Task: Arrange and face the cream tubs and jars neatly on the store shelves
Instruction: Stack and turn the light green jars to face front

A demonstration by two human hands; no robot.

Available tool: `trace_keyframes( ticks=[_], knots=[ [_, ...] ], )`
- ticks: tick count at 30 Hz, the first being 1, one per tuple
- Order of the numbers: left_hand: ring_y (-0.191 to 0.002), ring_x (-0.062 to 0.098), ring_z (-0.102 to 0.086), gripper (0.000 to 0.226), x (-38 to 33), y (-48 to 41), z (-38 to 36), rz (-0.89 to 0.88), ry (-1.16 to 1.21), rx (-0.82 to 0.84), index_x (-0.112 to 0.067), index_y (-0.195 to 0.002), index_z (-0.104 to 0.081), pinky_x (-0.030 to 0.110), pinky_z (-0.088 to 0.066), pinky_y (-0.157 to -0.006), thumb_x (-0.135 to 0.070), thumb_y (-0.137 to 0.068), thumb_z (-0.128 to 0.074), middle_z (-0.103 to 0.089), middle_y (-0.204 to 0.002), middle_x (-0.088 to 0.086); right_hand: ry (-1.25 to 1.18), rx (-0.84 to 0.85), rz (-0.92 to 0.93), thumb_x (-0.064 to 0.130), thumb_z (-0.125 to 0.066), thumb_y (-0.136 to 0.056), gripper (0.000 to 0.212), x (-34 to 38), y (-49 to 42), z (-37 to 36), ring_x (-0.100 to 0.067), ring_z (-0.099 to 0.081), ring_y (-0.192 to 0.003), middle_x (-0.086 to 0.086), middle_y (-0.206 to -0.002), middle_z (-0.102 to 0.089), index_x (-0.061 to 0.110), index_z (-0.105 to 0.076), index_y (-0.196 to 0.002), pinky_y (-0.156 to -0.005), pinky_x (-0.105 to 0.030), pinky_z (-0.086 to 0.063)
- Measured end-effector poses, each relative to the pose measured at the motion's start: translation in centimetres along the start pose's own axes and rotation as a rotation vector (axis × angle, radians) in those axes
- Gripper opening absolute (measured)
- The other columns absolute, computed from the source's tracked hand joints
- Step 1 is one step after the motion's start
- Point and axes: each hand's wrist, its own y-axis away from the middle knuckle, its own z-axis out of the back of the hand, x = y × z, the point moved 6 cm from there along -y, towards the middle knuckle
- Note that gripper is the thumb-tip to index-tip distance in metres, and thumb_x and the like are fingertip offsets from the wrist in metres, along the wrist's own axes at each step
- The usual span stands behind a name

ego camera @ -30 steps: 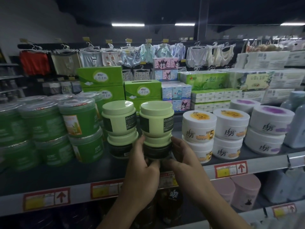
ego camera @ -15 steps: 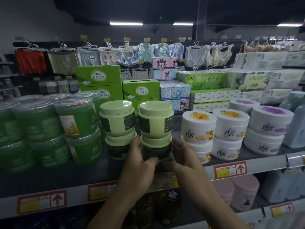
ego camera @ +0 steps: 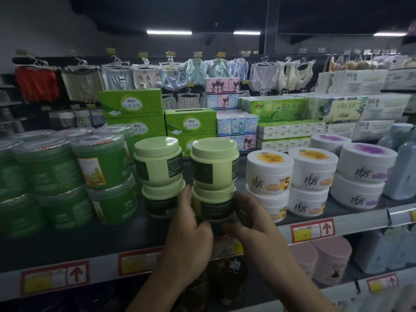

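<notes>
My left hand (ego camera: pixel 189 230) and right hand (ego camera: pixel 254 224) both clasp the lower pale-green jar (ego camera: pixel 213 206), at nine o'clock from the white tubs (ego camera: pixel 269 174). I'd turn it slowly, level, so the upper jar (ego camera: pixel 213 164) cannot slide off; its dim label looks possibly off-centre.

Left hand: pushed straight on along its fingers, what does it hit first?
The left hand grips the right stack's lower jar. Straight on, its fingertips enter the narrow gap between stacks and probably brush the left stack's lower jar; depth unclear.

Head view, close, facing shelf (ego camera: pixel 67 242) front.
</notes>
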Motion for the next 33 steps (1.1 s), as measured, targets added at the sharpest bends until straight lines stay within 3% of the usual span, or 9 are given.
trace_keyframes(
  ticks=[4, 9, 13, 15, 19, 21, 24, 30, 33],
  knots=[
    [-0.114, -0.021, -0.056, 0.077, 0.2, 0.7, -0.3, 0.002, 0.005, 0.003, -0.055, -0.122, -0.047, 0.023, -0.043, -0.105, 0.014, -0.087, -0.051, -0.062, -0.111, -0.048, 0.006, -0.005, -0.006, -0.004, -0.068, -0.093, 0.059, 0.1, 0.0, 0.2, 0.015, -0.065, -0.110, 0.032, -0.112, -0.073, 0.036, -0.055, -0.135, -0.085, -0.010, -0.053],
    [-0.134, 0.002, -0.055, 0.083, 0.6, 1.1, -0.7, -0.035, 0.045, 0.014, -0.045, -0.145, -0.044, 0.041, -0.044, -0.117, -0.011, -0.071, -0.058, -0.061, -0.139, -0.020, 0.007, -0.014, -0.020, -0.004, -0.068, -0.093, 0.059, 0.1, -0.3, 0.2, 0.012, -0.067, -0.110, 0.032, -0.111, -0.074, 0.039, -0.056, -0.132, -0.096, -0.024, -0.053],
    [-0.105, -0.019, -0.060, 0.059, 0.1, 0.1, -0.6, -0.009, 0.074, 0.044, -0.047, -0.123, -0.049, 0.012, -0.049, -0.090, -0.005, -0.086, -0.067, -0.067, -0.107, -0.039, -0.004, -0.025, -0.007, -0.001, -0.069, -0.092, 0.057, 0.2, -0.1, 0.2, 0.006, -0.068, -0.115, 0.022, -0.120, -0.075, 0.030, -0.059, -0.139, -0.104, -0.031, -0.055],
    [-0.109, -0.018, -0.060, 0.050, 0.1, -0.9, -0.2, 0.037, 0.133, 0.041, -0.049, -0.128, -0.051, 0.021, -0.050, -0.098, -0.027, -0.086, -0.068, -0.067, -0.111, -0.040, -0.017, -0.032, -0.004, 0.002, -0.069, -0.091, 0.056, 0.2, 0.2, 0.2, 0.004, -0.068, -0.116, 0.022, -0.120, -0.075, 0.029, -0.059, -0.139, -0.105, -0.030, -0.054],
    [-0.140, 0.011, -0.053, 0.090, 0.8, -3.3, 0.1, 0.113, 0.264, 0.008, -0.034, -0.150, -0.051, 0.050, -0.036, -0.122, -0.085, -0.077, -0.059, -0.061, -0.147, -0.011, 0.003, -0.021, -0.010, -0.003, -0.067, -0.093, 0.056, 0.0, 0.8, 0.1, 0.013, -0.066, -0.112, 0.031, -0.115, -0.074, 0.037, -0.059, -0.132, -0.096, -0.016, -0.052],
    [-0.135, 0.012, -0.058, 0.072, 0.0, -3.9, -0.1, 0.114, 0.300, -0.010, -0.028, -0.138, -0.064, 0.046, -0.039, -0.120, -0.080, -0.093, -0.043, -0.067, -0.139, -0.005, 0.012, -0.010, -0.013, 0.011, -0.071, -0.084, 0.063, -0.2, 1.1, -0.1, 0.008, -0.065, -0.119, 0.026, -0.123, -0.073, 0.035, -0.057, -0.142, -0.104, -0.026, -0.052],
    [-0.131, 0.018, -0.063, 0.070, -1.0, -4.7, -0.6, 0.102, 0.308, 0.022, -0.018, -0.139, -0.064, 0.047, -0.044, -0.118, -0.060, -0.107, -0.018, -0.071, -0.135, 0.005, 0.035, 0.024, -0.010, 0.004, -0.070, -0.090, 0.057, -0.1, 1.5, -0.7, 0.015, -0.067, -0.105, 0.039, -0.108, -0.072, 0.041, -0.057, -0.131, -0.087, -0.011, -0.053],
    [-0.129, 0.021, -0.065, 0.086, -0.6, -5.2, -0.9, 0.106, 0.355, 0.040, -0.017, -0.137, -0.064, 0.049, -0.043, -0.118, -0.075, -0.095, -0.017, -0.073, -0.131, 0.007, 0.074, 0.085, -0.056, -0.008, -0.062, -0.093, 0.059, -0.4, 1.7, -1.3, 0.018, -0.066, -0.100, 0.044, -0.102, -0.070, 0.043, -0.056, -0.121, -0.085, -0.012, -0.055],
    [-0.128, 0.018, -0.065, 0.080, -0.1, -5.1, -0.8, 0.122, 0.360, 0.051, -0.018, -0.135, -0.066, 0.046, -0.044, -0.117, -0.070, -0.101, -0.015, -0.073, -0.131, 0.005, 0.108, 0.072, -0.045, -0.004, -0.062, -0.089, 0.063, 0.1, 1.6, -1.0, -0.002, -0.071, -0.109, 0.029, -0.113, -0.075, 0.042, -0.059, -0.132, -0.096, -0.031, -0.059]
  ],
)
